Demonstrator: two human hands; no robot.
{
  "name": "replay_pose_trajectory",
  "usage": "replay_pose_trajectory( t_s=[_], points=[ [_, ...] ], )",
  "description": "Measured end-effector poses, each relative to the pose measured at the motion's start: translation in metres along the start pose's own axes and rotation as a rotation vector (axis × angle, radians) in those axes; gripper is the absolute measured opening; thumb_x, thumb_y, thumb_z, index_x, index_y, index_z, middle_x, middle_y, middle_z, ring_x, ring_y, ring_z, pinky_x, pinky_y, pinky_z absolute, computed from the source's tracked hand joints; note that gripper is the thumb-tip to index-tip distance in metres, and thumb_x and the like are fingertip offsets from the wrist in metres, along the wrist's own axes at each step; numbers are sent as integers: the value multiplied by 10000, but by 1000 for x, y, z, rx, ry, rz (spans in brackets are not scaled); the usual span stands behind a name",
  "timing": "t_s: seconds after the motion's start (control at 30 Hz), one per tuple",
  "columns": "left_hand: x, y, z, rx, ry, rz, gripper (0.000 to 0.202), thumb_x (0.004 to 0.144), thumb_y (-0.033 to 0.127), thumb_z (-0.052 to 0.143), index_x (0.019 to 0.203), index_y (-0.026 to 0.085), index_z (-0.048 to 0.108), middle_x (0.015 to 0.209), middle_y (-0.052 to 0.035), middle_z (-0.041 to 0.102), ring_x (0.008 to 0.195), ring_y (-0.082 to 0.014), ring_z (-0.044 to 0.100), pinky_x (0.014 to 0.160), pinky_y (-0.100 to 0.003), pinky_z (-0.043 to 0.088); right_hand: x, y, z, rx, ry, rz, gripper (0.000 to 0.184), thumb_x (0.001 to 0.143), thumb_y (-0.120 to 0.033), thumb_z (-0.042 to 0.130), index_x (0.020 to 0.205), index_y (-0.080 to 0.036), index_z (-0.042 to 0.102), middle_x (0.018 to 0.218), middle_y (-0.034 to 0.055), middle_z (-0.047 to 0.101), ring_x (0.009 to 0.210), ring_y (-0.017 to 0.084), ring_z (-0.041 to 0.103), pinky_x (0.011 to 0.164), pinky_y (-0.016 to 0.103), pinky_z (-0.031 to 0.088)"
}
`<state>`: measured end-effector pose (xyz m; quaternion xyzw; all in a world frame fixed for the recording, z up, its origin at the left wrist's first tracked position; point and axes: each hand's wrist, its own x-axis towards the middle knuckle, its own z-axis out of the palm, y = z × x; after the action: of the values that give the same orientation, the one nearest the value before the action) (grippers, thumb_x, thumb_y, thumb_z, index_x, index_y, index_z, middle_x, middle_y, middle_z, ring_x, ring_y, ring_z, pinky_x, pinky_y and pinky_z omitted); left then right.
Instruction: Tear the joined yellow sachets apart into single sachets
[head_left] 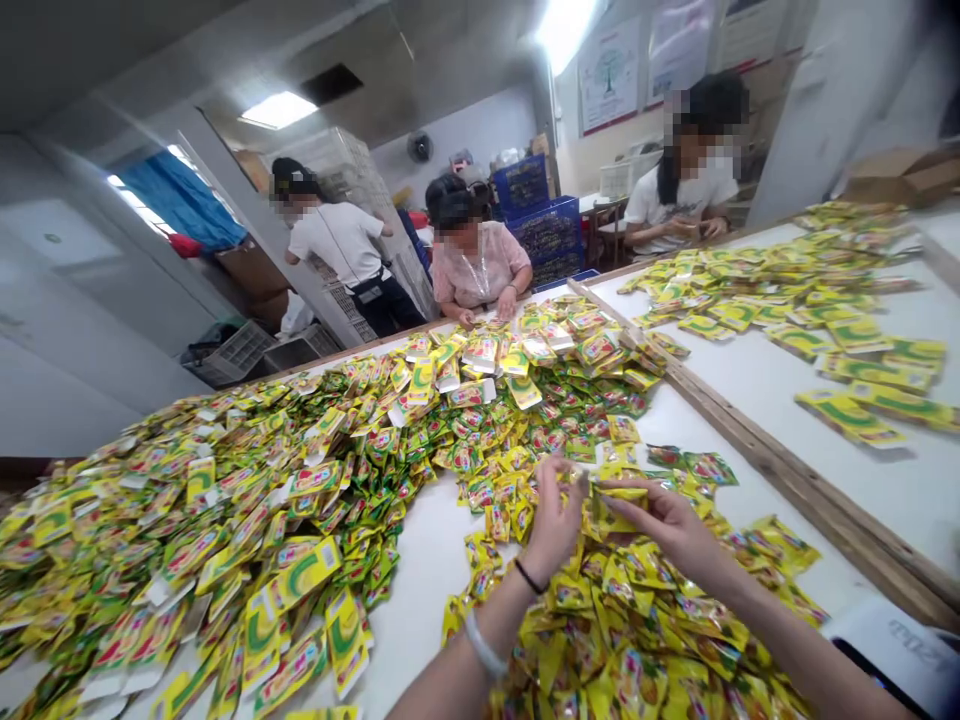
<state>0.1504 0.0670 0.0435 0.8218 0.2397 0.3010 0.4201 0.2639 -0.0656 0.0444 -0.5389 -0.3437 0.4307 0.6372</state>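
Note:
My left hand (553, 520) and my right hand (660, 518) meet over a heap of small yellow and green sachets (622, 620) near the front of the white table (427, 560). Both hands pinch the same yellow sachet (611, 497) between their fingertips, the left at its left end, the right at its right end. A dark band and a pale bracelet circle my left wrist. More sachets lie under both forearms.
A far larger pile of sachets (225, 520) covers the table's left half. A wooden rail (757, 450) separates a second table (847, 480) with sachet strips. Three other people (476, 260) work at the far side; blue crates (547, 225) stand behind.

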Motion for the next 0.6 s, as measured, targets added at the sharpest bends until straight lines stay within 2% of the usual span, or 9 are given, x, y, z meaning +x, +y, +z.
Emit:
replay_pose_trajectory(
  t_s=[0.07,0.13,0.2,0.3,0.37,0.43,0.53,0.6],
  points=[
    [44,-13,-7,322,32,132,315,877,249,437,1184,192,479,1243,-119,471,1231,-205,391,1031,-393,335,-8,5,-14,-92,78,13,380,789,-425,605,1079,-186,551,782,15,593,633,141,575,585,303,533],
    [91,-26,-21,397,69,156,391,806,139,508,1195,173,498,1359,-150,364,1338,-263,217,1097,-479,174,-20,11,-26,-157,102,42,391,798,-428,593,1101,-188,535,665,-23,542,542,123,544,511,267,493],
    [129,-35,-35,550,69,189,423,766,91,529,1173,206,542,1419,-123,312,1376,-283,100,1103,-524,85,-31,17,-32,-175,115,71,400,815,-429,572,1132,-196,507,620,-43,515,514,119,545,494,251,470],
    [156,-36,-47,718,91,262,280,806,163,515,1044,253,633,1400,-73,384,1376,-274,120,1098,-532,96,-44,19,-35,-196,138,109,407,816,-424,574,1140,-190,495,670,-15,581,588,151,614,517,252,477],
    [151,-27,-49,644,129,313,233,856,224,461,982,239,656,1344,-76,461,1343,-261,233,1090,-506,159,-47,14,-34,-181,152,124,414,791,-428,601,1112,-179,520,753,31,637,654,191,647,499,260,487],
    [129,-13,-50,479,120,334,264,890,264,409,972,208,654,1230,-97,562,1227,-240,419,1044,-452,281,-47,4,-34,-124,157,104,406,758,-421,637,1074,-179,558,910,82,659,694,210,656,478,270,502],
    [77,10,-51,252,2,285,292,905,312,393,960,184,650,1023,-82,658,985,-193,582,894,-340,428,-40,-12,-31,-44,115,61,365,719,-389,682,1013,-184,612,1083,102,628,614,160,637,482,285,529],
    [39,20,-51,96,-90,193,288,890,347,428,923,181,662,961,-60,669,916,-184,598,825,-297,453,-34,-18,-24,8,40,85,367,702,-371,701,1009,-187,621,1043,85,644,578,140,625,462,269,526]
  ],
)
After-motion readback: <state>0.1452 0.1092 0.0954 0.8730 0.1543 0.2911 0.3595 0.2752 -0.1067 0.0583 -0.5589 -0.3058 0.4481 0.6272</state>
